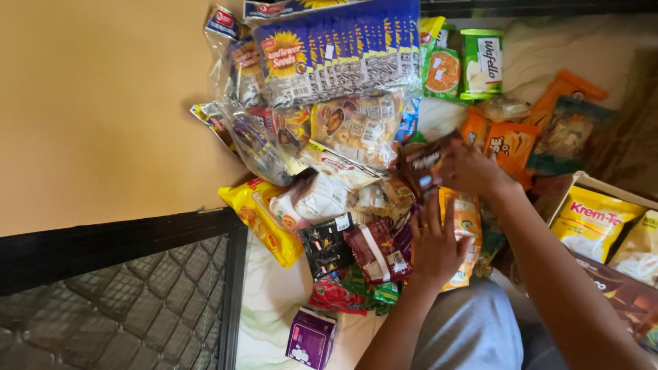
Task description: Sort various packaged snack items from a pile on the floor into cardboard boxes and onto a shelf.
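Two bare hands over a heap of snack packets on pale marbled floor. Left hand flat, fingers spread, pressing on an orange-yellow packet in the middle of the heap — resting on it, not clamped. Right hand closed on a dark brown wrapper, lifted slightly above the pile, just beyond the orange-yellow packet.

Around the hands: maroon packet and black packet just beside the left hand, red packet below those, yellow bag at the heap's edge near the wall. White pouches and a clear bag of small sweets crowd the space ahead of both hands. Blue strip of seed sachets at the far end, green packets next to it. Orange packets close by the right hand. Purple box alone on the floor, well apart from the heap. Cardboard carton by the right forearm, yellow pouches inside.

Hidden or unclear — most of the orange-yellow packet covered by the left palm; brown wrapper partly covered by right fingers; lower layers of the heap buried; carton cut off at frame edge; dark mesh panel beside the heap, makeup hard to tell. Grey clothing at bottom, cropped.
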